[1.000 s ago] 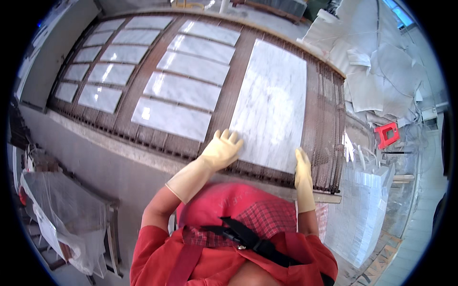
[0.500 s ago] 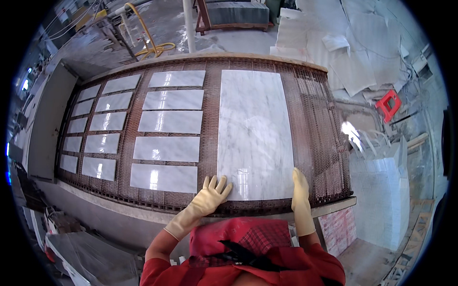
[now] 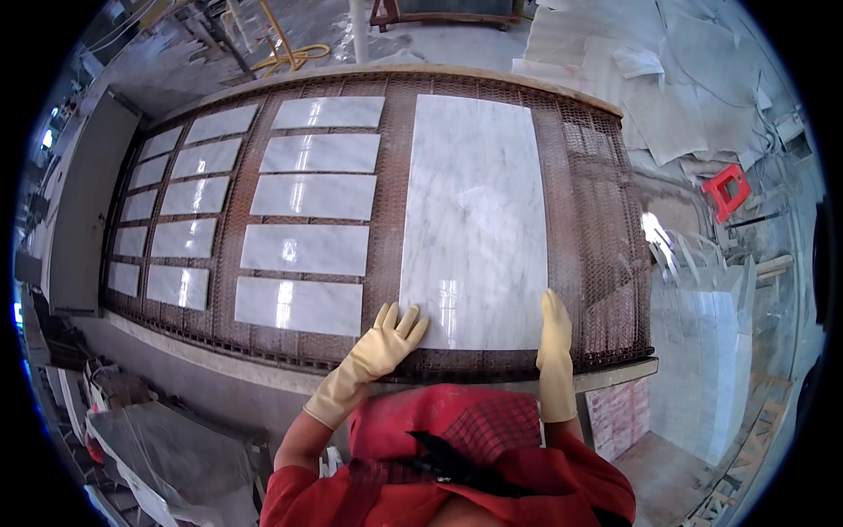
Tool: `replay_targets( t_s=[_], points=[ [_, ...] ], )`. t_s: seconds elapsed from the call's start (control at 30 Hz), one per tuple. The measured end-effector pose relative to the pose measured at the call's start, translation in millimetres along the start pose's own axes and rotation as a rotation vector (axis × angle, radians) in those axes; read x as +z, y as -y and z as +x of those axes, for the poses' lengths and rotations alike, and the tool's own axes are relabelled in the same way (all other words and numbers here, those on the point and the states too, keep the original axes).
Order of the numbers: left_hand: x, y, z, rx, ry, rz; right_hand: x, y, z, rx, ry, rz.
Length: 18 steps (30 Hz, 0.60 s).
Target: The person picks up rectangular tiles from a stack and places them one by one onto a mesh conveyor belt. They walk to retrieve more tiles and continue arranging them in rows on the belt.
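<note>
A large white marble slab (image 3: 479, 193) with grey veining lies flat and glossy on a brown mesh conveyor belt (image 3: 386, 202). My left hand (image 3: 384, 342), in a cream rubber glove, rests at the slab's near left corner with its fingers spread. Along the slab's right edge, near the closest corner, my right hand (image 3: 554, 332) is held edge-on. Its gloved fingers are stretched out and side by side. Neither hand is wrapped around anything. Left of the slab, several smaller rectangular marble tiles (image 3: 299, 305) lie in columns on the mesh.
A grey panel (image 3: 83, 211) stands at the belt's left end. Pale stacked slabs (image 3: 694, 351) stand on the right, below a red plastic frame (image 3: 726, 193). Beyond the belt are a yellow hose (image 3: 299, 58) and a white post (image 3: 358, 31). Sheets (image 3: 606, 79) cover the far right.
The view has tilted, so the belt and slab sit higher in the picture. Both hands keep nearly the same places at the slab's near corners.
</note>
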<state>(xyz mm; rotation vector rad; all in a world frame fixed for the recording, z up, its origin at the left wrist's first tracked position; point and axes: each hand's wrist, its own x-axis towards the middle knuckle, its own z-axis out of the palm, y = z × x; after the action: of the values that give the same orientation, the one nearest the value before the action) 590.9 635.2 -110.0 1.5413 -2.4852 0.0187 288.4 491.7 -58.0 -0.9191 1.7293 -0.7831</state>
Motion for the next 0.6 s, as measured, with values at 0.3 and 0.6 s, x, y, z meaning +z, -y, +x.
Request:
replay_targets(
  t_s=[0.3, 0.6],
  points=[
    [4, -12, -9, -0.189, -0.037, -0.053, -12, -21, -5, -0.187, 0.117, -0.125],
    [-76, -42, -101, -0.402, -0.223, -0.634, 1, 111, -121, -0.917, -0.140, -0.150]
  ],
)
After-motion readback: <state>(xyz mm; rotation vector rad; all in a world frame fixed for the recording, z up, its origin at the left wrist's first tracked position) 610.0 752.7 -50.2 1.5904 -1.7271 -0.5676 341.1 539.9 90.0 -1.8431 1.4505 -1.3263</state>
